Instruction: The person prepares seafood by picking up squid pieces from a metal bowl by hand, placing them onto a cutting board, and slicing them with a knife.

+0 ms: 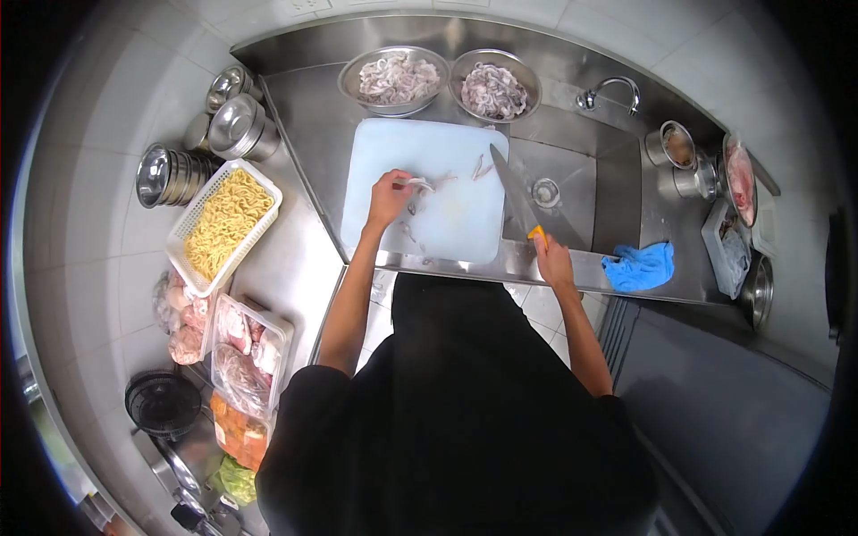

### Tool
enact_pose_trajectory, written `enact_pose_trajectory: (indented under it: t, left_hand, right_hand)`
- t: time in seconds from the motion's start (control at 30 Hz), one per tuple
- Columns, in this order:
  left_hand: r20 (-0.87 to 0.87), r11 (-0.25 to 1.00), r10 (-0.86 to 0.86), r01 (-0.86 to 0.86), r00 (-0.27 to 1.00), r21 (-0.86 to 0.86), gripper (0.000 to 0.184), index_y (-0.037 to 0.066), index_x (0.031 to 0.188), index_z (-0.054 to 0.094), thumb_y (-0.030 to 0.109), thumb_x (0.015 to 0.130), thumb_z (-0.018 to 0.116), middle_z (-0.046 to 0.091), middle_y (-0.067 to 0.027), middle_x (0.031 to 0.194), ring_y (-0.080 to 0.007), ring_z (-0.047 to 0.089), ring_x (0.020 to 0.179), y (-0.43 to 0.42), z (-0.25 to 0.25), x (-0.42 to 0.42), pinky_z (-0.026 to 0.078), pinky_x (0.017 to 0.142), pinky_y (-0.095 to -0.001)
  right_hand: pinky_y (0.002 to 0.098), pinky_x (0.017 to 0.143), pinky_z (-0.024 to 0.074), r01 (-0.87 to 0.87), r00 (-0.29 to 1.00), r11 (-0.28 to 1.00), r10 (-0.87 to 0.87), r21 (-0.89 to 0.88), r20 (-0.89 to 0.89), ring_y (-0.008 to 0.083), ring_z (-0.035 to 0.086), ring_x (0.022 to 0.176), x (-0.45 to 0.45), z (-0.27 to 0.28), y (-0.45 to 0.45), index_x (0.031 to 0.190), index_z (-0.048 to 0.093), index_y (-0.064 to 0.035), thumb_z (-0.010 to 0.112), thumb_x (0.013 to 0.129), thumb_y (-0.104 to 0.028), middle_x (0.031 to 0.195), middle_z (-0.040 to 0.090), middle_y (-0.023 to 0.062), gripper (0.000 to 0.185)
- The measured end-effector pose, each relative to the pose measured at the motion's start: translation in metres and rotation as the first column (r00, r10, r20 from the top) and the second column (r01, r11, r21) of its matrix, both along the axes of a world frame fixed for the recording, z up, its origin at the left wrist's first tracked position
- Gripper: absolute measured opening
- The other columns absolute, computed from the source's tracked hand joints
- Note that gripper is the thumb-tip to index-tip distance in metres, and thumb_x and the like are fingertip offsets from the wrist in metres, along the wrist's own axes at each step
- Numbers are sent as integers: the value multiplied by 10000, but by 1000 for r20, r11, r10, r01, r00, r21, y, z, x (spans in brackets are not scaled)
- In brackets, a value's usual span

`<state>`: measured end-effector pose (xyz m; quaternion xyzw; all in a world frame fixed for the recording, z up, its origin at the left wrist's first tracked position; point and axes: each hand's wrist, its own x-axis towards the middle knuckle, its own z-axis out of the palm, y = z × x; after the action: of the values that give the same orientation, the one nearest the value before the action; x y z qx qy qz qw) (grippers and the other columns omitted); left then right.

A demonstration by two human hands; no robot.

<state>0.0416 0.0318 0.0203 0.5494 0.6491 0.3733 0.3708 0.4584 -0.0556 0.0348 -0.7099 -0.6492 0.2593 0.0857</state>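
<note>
The fingers of my left hand pinch a pale strip over the board. Those of my right hand are closed around the yellow handle of the knife, its blade angled across the board's right edge.

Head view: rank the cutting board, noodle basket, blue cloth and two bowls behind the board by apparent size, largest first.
1. Cutting board
2. Noodle basket
3. Left bowl and right bowl, too alike to rank
4. Blue cloth
</note>
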Motion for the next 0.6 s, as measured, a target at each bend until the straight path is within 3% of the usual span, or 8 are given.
enact_pose_trajectory:
  t: [0.03, 0.13, 0.23, 0.33, 0.43, 0.6]
  left_hand:
    - [-207, 1000, -3, 9, 978, 28, 363, 49, 1162, 658, 91, 819, 770, 671, -166, 1112, -326, 695, 952, -3, -2, -1, 574, 858, -439]
    - [-287, 997, 67, -75, 955, -16, 455, 60, 1226, 638, 98, 797, 784, 598, -212, 1210, -391, 642, 1090, -11, -9, -1, 550, 936, -476]
    - [-289, 996, -16, -11, 957, -92, 560, 55, 1293, 598, 117, 778, 808, 515, -271, 1298, -440, 593, 1157, -16, -16, 14, 531, 982, -483]
    - [-365, 1000, 28, -30, 931, 0, 657, 53, 1367, 550, 187, 793, 839, 460, -246, 1364, -385, 674, 1019, -16, -20, 34, 570, 923, -455]
    - [-292, 997, 71, -63, 954, 37, 677, 43, 1369, 552, 163, 776, 857, 468, -240, 1338, -368, 665, 1021, -14, -27, 51, 564, 945, -443]
    - [-191, 980, 189, -173, 963, 97, 611, 51, 1322, 602, 108, 771, 859, 481, -216, 1316, -328, 677, 987, -6, -31, 72, 584, 899, -395]
  right_hand:
    - [610, 838, 518, 0, 1000, 1000, 0, -17, -20, 539, 665, 922, -2, -5, 5, 1130, 656, -23, 454, 1059, -498, 947, 698, 326, 521]
    - [605, 843, 518, -40, 996, 998, 36, -45, -87, 543, 662, 926, -22, -7, 7, 1130, 655, -17, 460, 1057, -502, 951, 696, 331, 528]
    - [603, 850, 516, -136, 988, 979, 122, -151, -99, 550, 656, 942, -45, 7, 7, 1144, 652, -23, 466, 1054, -509, 970, 694, 336, 527]
    - [612, 851, 512, -89, 993, 991, 80, -104, -88, 557, 651, 954, -47, -7, 6, 1160, 646, -35, 474, 1050, -519, 994, 690, 341, 525]
    - [617, 857, 506, -43, 988, 993, 25, -112, -152, 560, 647, 971, -45, -24, 7, 1170, 643, -41, 480, 1047, -526, 1008, 689, 342, 526]
    - [612, 871, 500, -187, 977, 973, 169, -137, -133, 558, 636, 986, -72, -15, 6, 1153, 646, -42, 490, 1048, -510, 993, 683, 349, 504]
